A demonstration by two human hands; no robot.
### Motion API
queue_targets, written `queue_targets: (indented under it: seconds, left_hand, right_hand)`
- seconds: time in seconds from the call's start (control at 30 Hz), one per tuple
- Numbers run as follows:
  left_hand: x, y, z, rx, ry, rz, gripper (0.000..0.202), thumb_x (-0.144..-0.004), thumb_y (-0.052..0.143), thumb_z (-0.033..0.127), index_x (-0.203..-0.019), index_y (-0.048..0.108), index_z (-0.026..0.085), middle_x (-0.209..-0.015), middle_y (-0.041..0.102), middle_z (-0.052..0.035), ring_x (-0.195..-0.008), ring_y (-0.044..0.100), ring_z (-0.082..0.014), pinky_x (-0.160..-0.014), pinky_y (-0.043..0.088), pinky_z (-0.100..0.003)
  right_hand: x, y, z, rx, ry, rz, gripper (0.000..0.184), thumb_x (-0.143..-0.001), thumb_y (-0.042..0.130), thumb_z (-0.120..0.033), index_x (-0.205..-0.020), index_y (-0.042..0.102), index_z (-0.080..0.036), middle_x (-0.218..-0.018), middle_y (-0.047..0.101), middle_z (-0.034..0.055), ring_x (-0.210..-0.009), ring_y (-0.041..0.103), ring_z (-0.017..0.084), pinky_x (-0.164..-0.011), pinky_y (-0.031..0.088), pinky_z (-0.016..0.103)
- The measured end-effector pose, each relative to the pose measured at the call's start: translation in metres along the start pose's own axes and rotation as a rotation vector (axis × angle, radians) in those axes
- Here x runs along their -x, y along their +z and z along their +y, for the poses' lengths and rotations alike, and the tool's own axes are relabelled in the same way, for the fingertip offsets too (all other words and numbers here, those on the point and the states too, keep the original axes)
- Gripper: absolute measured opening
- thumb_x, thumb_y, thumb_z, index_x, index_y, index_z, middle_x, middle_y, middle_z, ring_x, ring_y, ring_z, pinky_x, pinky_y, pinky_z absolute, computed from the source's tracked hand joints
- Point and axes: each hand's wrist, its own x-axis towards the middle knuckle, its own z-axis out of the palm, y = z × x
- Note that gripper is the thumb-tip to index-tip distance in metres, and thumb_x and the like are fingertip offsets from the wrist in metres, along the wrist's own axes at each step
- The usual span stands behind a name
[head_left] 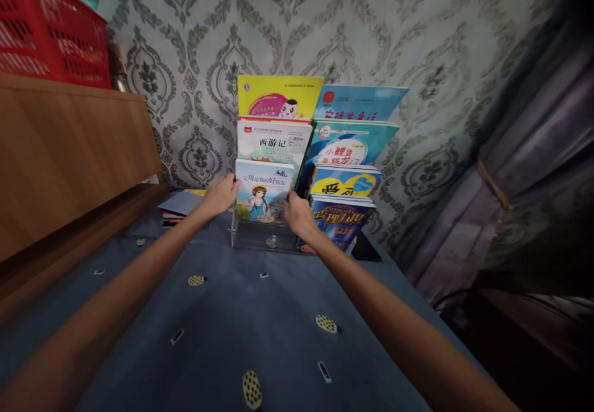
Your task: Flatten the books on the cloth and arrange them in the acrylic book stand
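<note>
A picture book [263, 198] with a girl in a yellow hat on its cover stands upright in the left column of a clear tiered book rack [248, 236]. My left hand [223, 193] grips its left edge, and my right hand [299, 214] grips its right edge. Behind it rise a white book [273, 143] and a taller yellow-green book [278, 96]. The right column holds a dark blue book [343, 220], a blue and yellow book [346, 182], a teal book [350, 146] and a light blue book [364, 99] at the back.
A small stack of books [180, 203] lies left of the rack. A dark flat object [365, 248] lies right of it. The blue patterned cloth [223, 313] covers the surface. A wooden cabinet [74, 158] bears a red basket [55, 34]. A curtain [482, 171] hangs right.
</note>
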Motion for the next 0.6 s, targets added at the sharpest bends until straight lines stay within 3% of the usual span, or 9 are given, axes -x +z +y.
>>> queue_targets:
  seconds: [0.37, 0.6]
  left_hand:
    - [0.012, -0.003, -0.006, 0.160, 0.105, 0.013, 0.028, -0.097, 0.035, 0.028, -0.110, 0.058, 0.018, -0.115, 0.068, -0.0125, -0.114, 0.061, -0.0273, -0.099, 0.048, -0.042]
    - [0.013, -0.001, -0.008, 0.206, 0.104, 0.006, 0.028, -0.098, 0.036, 0.030, -0.111, 0.057, 0.017, -0.114, 0.067, -0.0136, -0.111, 0.062, -0.0282, -0.099, 0.048, -0.044]
  right_hand:
    - [0.010, -0.001, 0.000, -0.027, 0.004, 0.010, 0.034, -0.100, 0.038, -0.016, -0.128, 0.057, -0.013, -0.112, 0.074, 0.0186, -0.104, 0.070, 0.028, -0.082, 0.047, 0.031]
    - [0.013, 0.000, 0.000, -0.046, -0.004, 0.003, 0.035, -0.101, 0.038, -0.014, -0.130, 0.057, -0.012, -0.113, 0.074, 0.0182, -0.103, 0.070, 0.027, -0.082, 0.047, 0.029]
